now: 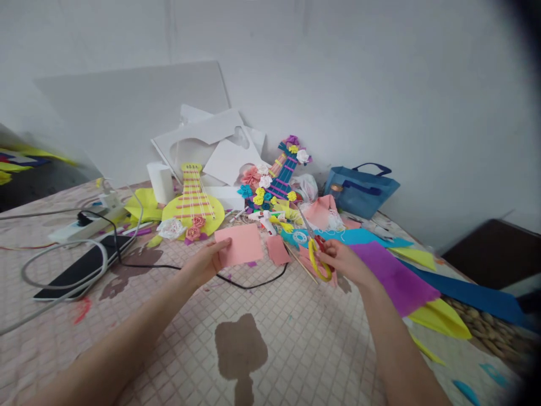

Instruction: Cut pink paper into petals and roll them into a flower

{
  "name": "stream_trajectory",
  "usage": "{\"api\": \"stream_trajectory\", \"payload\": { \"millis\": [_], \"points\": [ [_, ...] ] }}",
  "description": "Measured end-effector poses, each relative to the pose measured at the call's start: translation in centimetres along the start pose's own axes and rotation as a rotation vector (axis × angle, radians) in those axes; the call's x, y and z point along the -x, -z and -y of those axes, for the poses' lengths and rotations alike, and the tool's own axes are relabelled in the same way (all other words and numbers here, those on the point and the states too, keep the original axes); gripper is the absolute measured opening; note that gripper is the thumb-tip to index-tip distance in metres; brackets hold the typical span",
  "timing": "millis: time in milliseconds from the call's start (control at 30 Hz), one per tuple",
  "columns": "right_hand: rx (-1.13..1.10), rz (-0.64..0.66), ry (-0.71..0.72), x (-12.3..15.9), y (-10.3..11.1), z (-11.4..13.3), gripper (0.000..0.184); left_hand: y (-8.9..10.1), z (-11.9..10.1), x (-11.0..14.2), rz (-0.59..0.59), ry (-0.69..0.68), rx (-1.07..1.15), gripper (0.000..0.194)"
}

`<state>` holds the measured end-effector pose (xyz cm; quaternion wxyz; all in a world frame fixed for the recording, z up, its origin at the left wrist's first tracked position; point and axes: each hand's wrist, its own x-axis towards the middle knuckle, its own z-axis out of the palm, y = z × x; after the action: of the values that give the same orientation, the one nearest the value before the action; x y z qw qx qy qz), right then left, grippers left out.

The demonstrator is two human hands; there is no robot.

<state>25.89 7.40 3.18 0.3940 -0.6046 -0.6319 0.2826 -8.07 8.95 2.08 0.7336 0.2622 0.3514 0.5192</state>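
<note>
My left hand [208,260] pinches the left edge of a flat pink rectangle of paper [242,246], thumb on top, holding it up over the tabletop. In my right hand [338,259] is a pair of scissors [313,245] with yellow and red handles, its blades pointing up and away from me. Just right of the held sheet lies a smaller pink paper square [278,250]. More pink paper [306,262] lies partly hidden behind the scissors, beside a thin wooden stick [301,263].
Behind my hands are a white glue gun [265,220], a yellow paper guitar [193,206] and a flower-decorated blue guitar [282,176]. A black cable [245,286] crosses the table. Purple paper [389,276] lies right, a power strip [84,225] left, a blue bag [361,189] at the back.
</note>
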Motion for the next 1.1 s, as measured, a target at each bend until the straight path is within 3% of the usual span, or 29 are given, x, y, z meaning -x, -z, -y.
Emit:
{"api": "stream_trajectory", "payload": {
  "millis": [67, 167, 300, 433, 533, 700, 967, 1100],
  "points": [
    [-0.330, 0.132, 0.003, 0.4, -1.9, 1.7, 0.037, 0.0, -0.1, -0.1, -0.008, 0.014, 0.009, 0.007],
    [-0.622, 0.162, -0.044, 1.2, -5.2, 3.8, 0.040, 0.2, 0.2, -0.2, 0.003, 0.020, -0.010, 0.008],
    [-0.764, 0.138, -0.109, 2.8, -9.1, 5.3, 0.035, 0.2, 0.7, -0.2, 0.045, 0.046, -0.060, 0.012],
    [-0.796, 0.097, -0.141, 4.1, -11.4, 5.8, 0.038, -0.4, 1.1, 0.3, 0.081, 0.054, -0.092, 0.009],
    [-0.793, 0.093, -0.171, 4.3, -12.2, 5.7, 0.040, -0.7, 1.5, 0.6, 0.092, 0.067, -0.111, 0.012],
    [-0.791, 0.075, -0.073, 4.1, -12.8, 5.2, 0.037, -0.4, 2.1, 0.4, 0.124, 0.063, -0.142, 0.019],
    [-0.751, -0.001, -0.043, 3.8, -13.3, 4.3, 0.037, -0.6, 2.4, 0.8, 0.109, 0.079, -0.237, 0.029],
    [-0.738, -0.005, -0.011, 3.9, -13.1, 4.5, 0.033, -0.6, 2.5, 0.9, 0.095, 0.009, -0.360, 0.032]
  ]
}}
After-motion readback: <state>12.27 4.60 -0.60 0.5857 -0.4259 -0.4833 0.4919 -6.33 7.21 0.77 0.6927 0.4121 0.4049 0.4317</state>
